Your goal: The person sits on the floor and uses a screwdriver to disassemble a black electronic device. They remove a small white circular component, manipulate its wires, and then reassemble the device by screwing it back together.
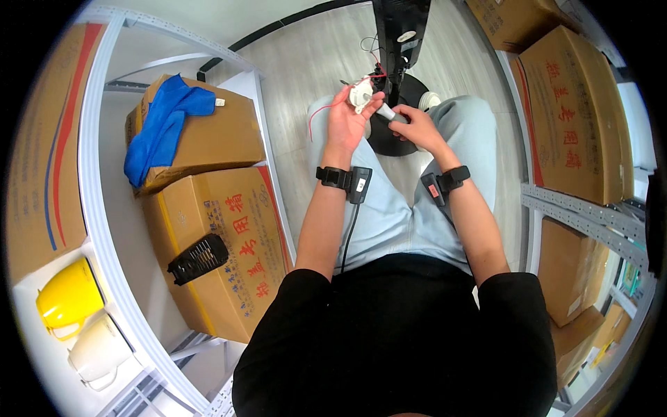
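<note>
The left hand [345, 119] is raised over the lap, its fingers curled shut around a small white motor [361, 92] held at the fingertips. A thin red wire [321, 111] loops from the motor down past the outer side of that hand. The right hand [415, 128] sits just beside it, fingers closed on a short white cylinder [386, 111] whose far end points at the motor and seems to touch it. Each wrist wears a black band with a small black box; a dark cable [347, 236] hangs from the left one across the thigh.

Just past the hands stands a black fan stand [399, 31], its column rising from a round black base [396, 118] on the pale wooden floor [313, 48]. The motor is right against the column, in front of it. The person sits with light grey trousers [389, 215] and a black shirt [396, 333], knees either side of the base.

To the left, a white metal rack [94, 208] holds cardboard boxes [229, 236]. A blue cloth [163, 125] drapes over the upper box, and a black grille piece [198, 258] lies on the lower one. Nearer the rim, a yellow jug [69, 295] and a cream jug [97, 351] stand side by side on a shelf. More boxes [577, 118] fill the rack on the right.
</note>
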Motion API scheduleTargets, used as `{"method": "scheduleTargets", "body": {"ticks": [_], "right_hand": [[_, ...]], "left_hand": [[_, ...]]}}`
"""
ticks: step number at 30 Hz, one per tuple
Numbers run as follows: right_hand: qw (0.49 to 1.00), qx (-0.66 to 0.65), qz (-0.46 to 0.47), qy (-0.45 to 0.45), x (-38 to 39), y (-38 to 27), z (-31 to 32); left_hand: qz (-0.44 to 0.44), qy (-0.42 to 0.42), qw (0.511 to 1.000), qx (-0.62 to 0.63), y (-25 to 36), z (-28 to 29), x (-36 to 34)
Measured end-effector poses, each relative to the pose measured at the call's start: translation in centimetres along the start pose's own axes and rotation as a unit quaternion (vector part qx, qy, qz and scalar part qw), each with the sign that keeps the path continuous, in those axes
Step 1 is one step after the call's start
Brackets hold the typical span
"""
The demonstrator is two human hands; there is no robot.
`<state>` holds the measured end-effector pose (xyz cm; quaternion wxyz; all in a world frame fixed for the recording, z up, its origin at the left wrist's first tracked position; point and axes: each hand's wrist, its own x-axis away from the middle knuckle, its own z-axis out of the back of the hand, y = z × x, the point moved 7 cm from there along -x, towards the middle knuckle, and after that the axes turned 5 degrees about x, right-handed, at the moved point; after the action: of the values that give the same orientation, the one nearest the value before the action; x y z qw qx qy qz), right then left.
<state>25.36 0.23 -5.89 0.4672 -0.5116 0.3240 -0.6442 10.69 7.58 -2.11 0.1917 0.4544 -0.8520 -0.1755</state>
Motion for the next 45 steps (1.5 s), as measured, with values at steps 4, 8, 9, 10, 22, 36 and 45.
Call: {"method": "scheduleTargets", "body": {"ticks": [4,8,9,10,22,36,45], "right_hand": [[0.999,-0.043,-0.022,0.005,0.5,0.6,0.7],[0.995,-0.096,-0.041,0.002,0.3,1.5,1.9],[0.992,-0.117,-0.038,0.008,0.2,1.6,2.2],[0.990,-0.139,-0.037,0.012,0.4,1.1,2.3],[0.984,-0.167,0.031,0.057,-0.4,-3.3,0.1],[0.939,-0.133,0.210,0.239,-4.5,-9.3,1.0],[0.933,-0.224,0.210,0.185,-5.4,-10.7,1.0]], "left_hand": [[-0.065,0.002,0.997,0.028,2.1,0.8,0.1],[-0.098,0.025,0.994,0.041,3.1,0.5,0.6],[-0.091,0.022,0.994,0.057,3.2,0.2,0.6],[-0.083,0.021,0.994,0.073,3.3,0.2,0.8],[-0.075,0.014,0.989,0.123,3.8,1.3,1.2],[-0.025,-0.060,0.991,0.119,2.7,0.3,1.1],[-0.028,-0.051,0.983,0.174,2.8,0.1,0.7]]}}
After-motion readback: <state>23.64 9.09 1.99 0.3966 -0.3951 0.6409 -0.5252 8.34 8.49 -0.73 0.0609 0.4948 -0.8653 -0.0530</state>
